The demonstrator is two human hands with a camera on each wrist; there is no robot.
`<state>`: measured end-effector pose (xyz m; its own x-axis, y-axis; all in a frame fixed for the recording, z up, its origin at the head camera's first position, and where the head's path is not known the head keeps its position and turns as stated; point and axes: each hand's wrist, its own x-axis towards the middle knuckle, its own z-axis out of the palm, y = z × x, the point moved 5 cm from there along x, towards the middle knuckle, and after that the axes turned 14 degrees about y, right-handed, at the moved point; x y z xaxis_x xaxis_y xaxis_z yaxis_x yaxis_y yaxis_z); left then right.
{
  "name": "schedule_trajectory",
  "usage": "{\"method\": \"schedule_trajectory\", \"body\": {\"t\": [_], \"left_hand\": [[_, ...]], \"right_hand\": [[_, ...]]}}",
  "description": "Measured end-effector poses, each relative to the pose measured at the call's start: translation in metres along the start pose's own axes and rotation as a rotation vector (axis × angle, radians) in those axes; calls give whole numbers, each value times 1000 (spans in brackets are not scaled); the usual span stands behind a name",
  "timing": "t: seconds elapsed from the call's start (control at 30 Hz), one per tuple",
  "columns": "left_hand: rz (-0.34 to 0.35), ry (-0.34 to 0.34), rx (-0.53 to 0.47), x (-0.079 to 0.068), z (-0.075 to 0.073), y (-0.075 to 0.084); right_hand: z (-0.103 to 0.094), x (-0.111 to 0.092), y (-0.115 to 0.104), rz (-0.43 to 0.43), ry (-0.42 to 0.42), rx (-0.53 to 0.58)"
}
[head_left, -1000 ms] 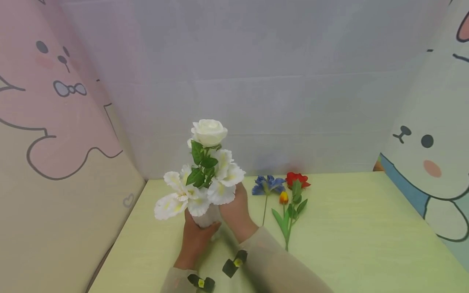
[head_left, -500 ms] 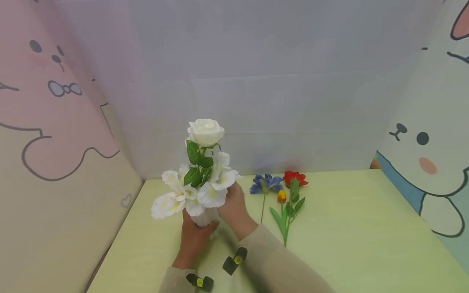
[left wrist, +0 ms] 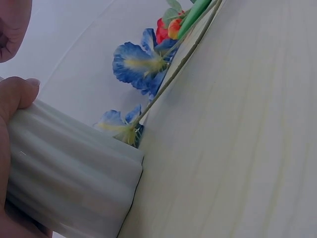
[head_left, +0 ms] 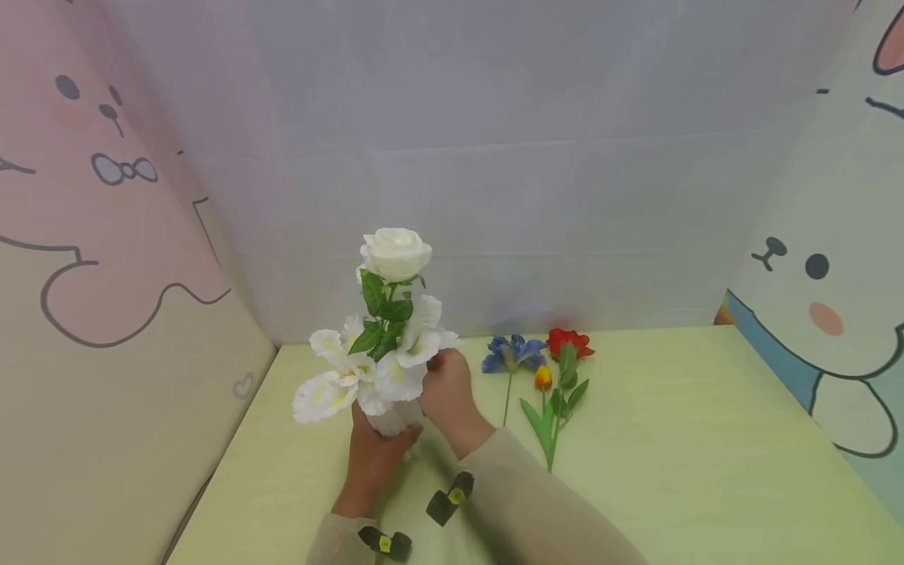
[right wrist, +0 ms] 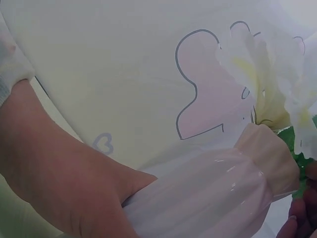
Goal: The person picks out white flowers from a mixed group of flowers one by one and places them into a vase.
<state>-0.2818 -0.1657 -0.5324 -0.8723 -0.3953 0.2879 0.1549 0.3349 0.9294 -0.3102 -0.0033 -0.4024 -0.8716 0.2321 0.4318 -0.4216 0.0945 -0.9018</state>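
Note:
A fluted white vase (head_left: 394, 421) stands on the table, gripped low around its body by my left hand (head_left: 374, 464). In the left wrist view the thumb lies along the upper side of the vase (left wrist: 74, 171). The vase holds a tall white rose (head_left: 395, 254) with green leaves (head_left: 381, 337) and ruffled white irises (head_left: 330, 392). My right hand (head_left: 450, 399) is at the vase's mouth, behind the right-hand white iris (head_left: 406, 369). Its curled fingers (right wrist: 311, 198) pinch among the stems and leaves just above the rim; the bloom hides part of them.
Right of the vase lie a blue iris (head_left: 513, 355), an orange-yellow tulip (head_left: 542, 378) and a red flower (head_left: 569, 344) on the pale yellow table (head_left: 671, 439). A pale cloth wall (head_left: 494, 196) closes the back; printed cartoon panels (head_left: 812, 329) flank both sides.
The right-hand white iris has turned and shifted left and slightly down, with my right hand moving left behind it. My left hand keeps its grip on the vase. The head view has shifted slightly.

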Motion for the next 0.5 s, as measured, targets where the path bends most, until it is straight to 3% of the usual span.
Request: {"method": "schedule_trajectory", "body": {"t": [0.17, 0.27, 0.4, 0.5], "left_hand": [[1, -9, -17, 0, 0, 1], [1, -10, -20, 0, 0, 1], [5, -9, -23, 0, 1, 0], [9, -7, -30, 0, 1, 1]], "right_hand": [[6, -1, 8, 157, -44, -35], [6, -1, 9, 163, -39, -17], [6, -2, 9, 135, -25, 107], [7, -2, 13, 184, -32, 222]]}}
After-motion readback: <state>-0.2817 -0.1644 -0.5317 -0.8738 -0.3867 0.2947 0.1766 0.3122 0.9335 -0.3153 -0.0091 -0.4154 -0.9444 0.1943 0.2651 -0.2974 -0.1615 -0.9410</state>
